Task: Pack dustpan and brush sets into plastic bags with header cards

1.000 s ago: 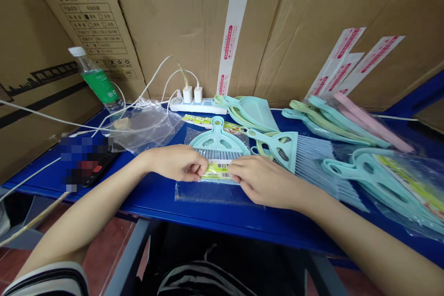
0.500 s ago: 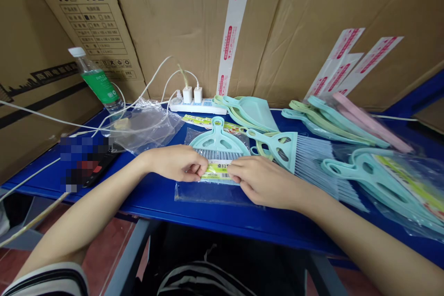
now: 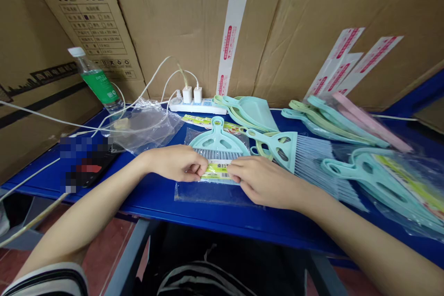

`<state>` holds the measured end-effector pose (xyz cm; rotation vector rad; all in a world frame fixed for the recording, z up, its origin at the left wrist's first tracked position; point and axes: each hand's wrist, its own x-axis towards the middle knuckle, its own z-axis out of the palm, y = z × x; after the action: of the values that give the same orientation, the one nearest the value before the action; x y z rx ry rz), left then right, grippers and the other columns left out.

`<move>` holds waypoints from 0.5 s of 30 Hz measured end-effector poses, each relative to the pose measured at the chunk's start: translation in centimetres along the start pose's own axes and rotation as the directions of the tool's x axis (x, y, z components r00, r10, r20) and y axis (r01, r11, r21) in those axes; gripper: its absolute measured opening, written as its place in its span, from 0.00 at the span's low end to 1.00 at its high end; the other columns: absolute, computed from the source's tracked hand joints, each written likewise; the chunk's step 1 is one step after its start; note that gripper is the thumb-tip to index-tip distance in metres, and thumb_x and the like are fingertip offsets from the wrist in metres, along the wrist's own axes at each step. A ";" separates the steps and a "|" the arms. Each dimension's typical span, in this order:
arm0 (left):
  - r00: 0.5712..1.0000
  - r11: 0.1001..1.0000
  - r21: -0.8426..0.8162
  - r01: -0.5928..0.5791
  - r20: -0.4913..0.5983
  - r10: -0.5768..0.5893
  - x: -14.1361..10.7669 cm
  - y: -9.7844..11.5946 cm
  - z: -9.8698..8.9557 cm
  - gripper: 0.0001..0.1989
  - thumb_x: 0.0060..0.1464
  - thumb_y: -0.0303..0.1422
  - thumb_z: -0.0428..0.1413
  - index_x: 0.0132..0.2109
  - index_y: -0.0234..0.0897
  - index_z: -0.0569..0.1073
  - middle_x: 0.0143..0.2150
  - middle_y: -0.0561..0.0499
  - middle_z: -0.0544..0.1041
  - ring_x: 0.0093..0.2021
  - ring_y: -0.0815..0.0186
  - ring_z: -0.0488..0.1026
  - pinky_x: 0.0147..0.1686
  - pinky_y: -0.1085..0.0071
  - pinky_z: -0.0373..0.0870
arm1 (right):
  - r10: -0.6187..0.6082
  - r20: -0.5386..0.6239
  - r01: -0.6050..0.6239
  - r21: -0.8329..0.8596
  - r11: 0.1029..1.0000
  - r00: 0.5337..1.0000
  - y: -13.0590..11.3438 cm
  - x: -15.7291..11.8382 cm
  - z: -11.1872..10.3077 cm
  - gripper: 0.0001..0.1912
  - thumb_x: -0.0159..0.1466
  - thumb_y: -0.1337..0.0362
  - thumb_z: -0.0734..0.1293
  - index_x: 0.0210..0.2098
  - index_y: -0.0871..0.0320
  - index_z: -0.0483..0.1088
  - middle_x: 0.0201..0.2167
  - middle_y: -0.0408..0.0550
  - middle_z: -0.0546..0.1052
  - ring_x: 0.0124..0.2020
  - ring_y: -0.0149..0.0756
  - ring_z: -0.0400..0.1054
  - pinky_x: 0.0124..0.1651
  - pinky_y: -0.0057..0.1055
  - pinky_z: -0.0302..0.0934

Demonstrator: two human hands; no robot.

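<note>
A light-blue brush and dustpan set [image 3: 218,138] lies in a clear plastic bag [image 3: 211,193] on the blue table, handle pointing away from me. Across its bristles is a yellow-green label card [image 3: 217,169]. My left hand [image 3: 178,163] is closed on the card's left end, fingers curled under. Its right end is pinched by my right hand [image 3: 258,178], also closed. The bag's lower edge spreads out below both hands. Just right of the set lies a loose brush [image 3: 279,148] with grey-blue bristles.
Stacked dustpans [image 3: 256,111] lie behind, with more coloured ones [image 3: 333,120] at the back right. A bagged set [image 3: 388,185] is at the right. At left are a bottle [image 3: 100,85], crumpled plastic [image 3: 149,125], cables and a phone [image 3: 95,171]. A power strip [image 3: 208,107] stands behind.
</note>
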<state>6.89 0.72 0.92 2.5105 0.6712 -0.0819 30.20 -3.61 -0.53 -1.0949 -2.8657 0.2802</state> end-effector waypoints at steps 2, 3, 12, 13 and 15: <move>1.000 1.000 0.003 0.007 0.001 -0.007 0.0 0.1 0.0 0.05 0.51 0.24 0.57 0.31 0.36 0.70 0.21 0.60 0.69 0.21 0.75 0.64 0.24 0.77 0.54 | -0.003 -0.003 0.003 -0.001 1.000 1.000 0.0 0.0 0.0 0.09 0.56 0.77 0.58 0.28 0.59 0.64 0.26 0.45 0.70 0.26 0.33 0.57 0.29 0.30 0.47; 1.000 1.000 0.004 0.007 0.002 -0.007 0.0 0.1 0.0 0.05 0.51 0.24 0.57 0.31 0.36 0.70 0.21 0.60 0.69 0.21 0.75 0.64 0.24 0.77 0.54 | -0.004 -0.007 0.004 -0.002 1.000 1.000 0.0 0.0 0.0 0.09 0.56 0.77 0.57 0.28 0.59 0.65 0.26 0.45 0.70 0.27 0.33 0.57 0.29 0.30 0.47; 1.000 1.000 0.006 0.002 -0.007 -0.002 0.1 0.1 -0.1 0.04 0.52 0.24 0.56 0.31 0.37 0.70 0.21 0.60 0.69 0.20 0.74 0.64 0.23 0.76 0.54 | -0.017 -0.021 0.016 -0.016 1.000 1.000 0.0 -0.2 0.2 0.10 0.56 0.78 0.57 0.28 0.59 0.65 0.26 0.46 0.70 0.27 0.33 0.58 0.30 0.30 0.48; 1.000 1.000 0.007 0.003 -0.008 -0.003 0.1 0.1 -0.1 0.04 0.51 0.24 0.56 0.31 0.37 0.70 0.20 0.60 0.69 0.20 0.74 0.64 0.23 0.76 0.54 | -0.014 -0.017 0.014 -0.020 1.000 1.000 0.0 -0.2 0.2 0.10 0.56 0.78 0.57 0.28 0.59 0.65 0.26 0.46 0.70 0.27 0.33 0.58 0.30 0.30 0.48; 1.000 1.000 0.006 0.003 -0.008 -0.003 0.1 0.1 -0.1 0.04 0.51 0.24 0.56 0.31 0.37 0.70 0.20 0.60 0.69 0.20 0.74 0.64 0.23 0.76 0.54 | -0.009 -0.006 0.009 -0.029 1.000 1.000 -0.1 -0.2 0.1 0.11 0.56 0.78 0.57 0.29 0.59 0.66 0.27 0.46 0.71 0.27 0.33 0.59 0.30 0.30 0.48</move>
<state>7.01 0.70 1.02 2.5168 0.6795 -0.0746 30.25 -3.78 -0.57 -1.0856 -2.8771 0.2353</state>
